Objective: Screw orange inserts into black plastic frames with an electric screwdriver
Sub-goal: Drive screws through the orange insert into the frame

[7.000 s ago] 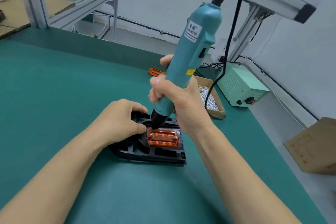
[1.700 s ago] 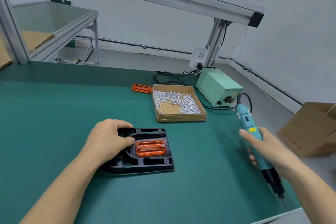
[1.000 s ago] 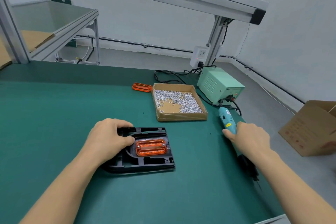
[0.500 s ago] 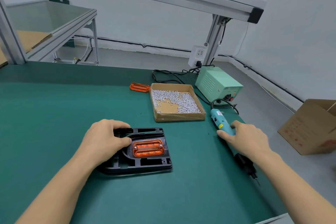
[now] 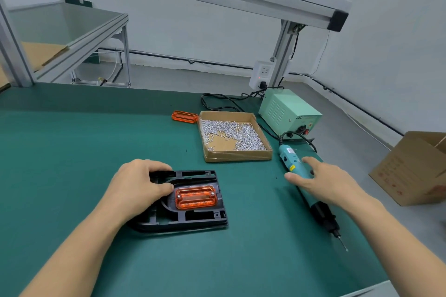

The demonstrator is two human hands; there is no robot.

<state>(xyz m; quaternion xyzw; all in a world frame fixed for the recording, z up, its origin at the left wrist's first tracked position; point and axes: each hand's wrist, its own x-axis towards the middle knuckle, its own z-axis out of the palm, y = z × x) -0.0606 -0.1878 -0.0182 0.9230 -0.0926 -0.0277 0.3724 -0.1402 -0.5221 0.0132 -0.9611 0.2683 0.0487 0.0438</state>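
Observation:
A black plastic frame (image 5: 193, 219) lies flat on the green mat. An orange insert (image 5: 195, 198) sits in its recess, with a screw head showing at two corners. My left hand (image 5: 137, 185) grips the frame's upper left part, fingers curled over its edge and thumb beside the insert. The teal electric screwdriver (image 5: 288, 155) lies on the mat to the right, bit pointing toward me. My right hand (image 5: 323, 181) hovers over its middle with fingers spread and loose, not closed round it.
A cardboard tray (image 5: 237, 154) of small silver screws sits behind the frame, with a spare orange insert (image 5: 184, 116) to its left. The green power supply (image 5: 287, 111) and its cables occupy the back right corner. A cardboard box (image 5: 410, 171) stands on the floor past the right edge.
My right hand carried the screwdriver off the frame, laid it on the mat at the right and has now opened over it. My left hand stayed on the frame.

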